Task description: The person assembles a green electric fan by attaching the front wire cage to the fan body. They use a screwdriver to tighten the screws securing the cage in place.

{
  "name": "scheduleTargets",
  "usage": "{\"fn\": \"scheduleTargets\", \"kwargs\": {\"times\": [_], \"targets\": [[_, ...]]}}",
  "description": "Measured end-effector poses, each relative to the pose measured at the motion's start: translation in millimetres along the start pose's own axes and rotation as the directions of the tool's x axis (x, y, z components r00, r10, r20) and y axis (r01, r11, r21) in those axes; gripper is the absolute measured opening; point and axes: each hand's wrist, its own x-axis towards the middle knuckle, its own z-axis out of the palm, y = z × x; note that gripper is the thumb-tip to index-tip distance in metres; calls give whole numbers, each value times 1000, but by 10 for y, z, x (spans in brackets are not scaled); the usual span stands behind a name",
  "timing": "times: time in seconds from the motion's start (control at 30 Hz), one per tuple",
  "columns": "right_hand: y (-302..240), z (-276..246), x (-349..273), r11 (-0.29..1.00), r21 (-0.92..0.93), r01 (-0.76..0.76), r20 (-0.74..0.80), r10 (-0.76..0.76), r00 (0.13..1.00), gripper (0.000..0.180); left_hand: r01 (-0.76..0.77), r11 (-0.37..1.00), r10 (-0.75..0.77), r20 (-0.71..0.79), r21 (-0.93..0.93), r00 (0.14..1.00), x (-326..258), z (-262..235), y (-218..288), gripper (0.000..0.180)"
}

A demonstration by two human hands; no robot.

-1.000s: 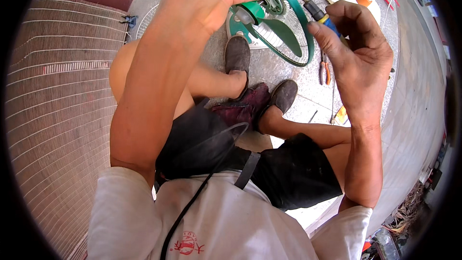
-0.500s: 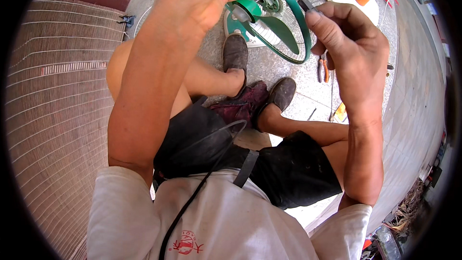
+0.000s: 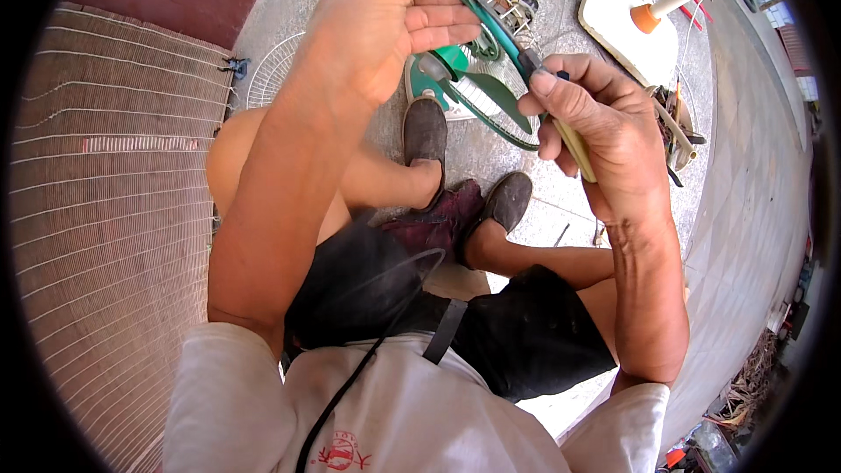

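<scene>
A green-rimmed fan guard ring [image 3: 499, 33] is held up before me, with a green fan blade [image 3: 499, 98] and grey hub behind it. My left hand [image 3: 420, 13] has its thumb and fingertips at the ring's upper part, the other fingers nearly straight. My right hand [image 3: 596, 114] is closed round a slim tool with a pale yellow handle [image 3: 574, 147] and a dark front end [image 3: 529, 61], which meets the ring. The tool's exact kind is partly hidden by my fingers. A white and green fan base [image 3: 423, 79] stands behind the blade.
A white square base with a pole [image 3: 613, 31] stands at the far right. Loose parts [image 3: 683, 127] lie below it. A round wire grille [image 3: 272, 70] leans at the far left, beside a brown slatted mat [image 3: 123, 210]. A dark red cloth [image 3: 438, 219] lies between my shoes.
My right hand has shifted left and slightly down along the ring, and the pale yellow handle now shows in it. The ring has tilted, and the view has moved a little.
</scene>
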Motion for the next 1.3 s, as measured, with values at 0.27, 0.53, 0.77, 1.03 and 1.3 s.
{"fn": "scheduleTargets", "kwargs": {"times": [0.27, 0.53, 0.77, 1.03, 1.3], "targets": [[221, 66, -12, 688, -606, 400, -66, -545, 836, 20, -37, 999, 36, -22, -5, 999, -38, 36, -10, 26], [-65, -52, -2, 952, 223, -210, 143, 181, 973, 27, -52, 999, 52, 11, -4, 999, -33, 12, -21, 26], [155, 35, -19, 734, -557, 389, -48, -496, 867, 20, -49, 999, 49, 7, 1, 999, -33, -1, -15, 26], [-78, -93, 30, 973, 136, -186, 150, 165, 975, 26, -51, 999, 51, 12, 10, 999, -30, 9, -21, 25], [136, 64, -34, 690, -626, 362, -89, -525, 847, 28, -66, 998, 66, -21, 22, 998, -55, 32, -11, 25]]}}
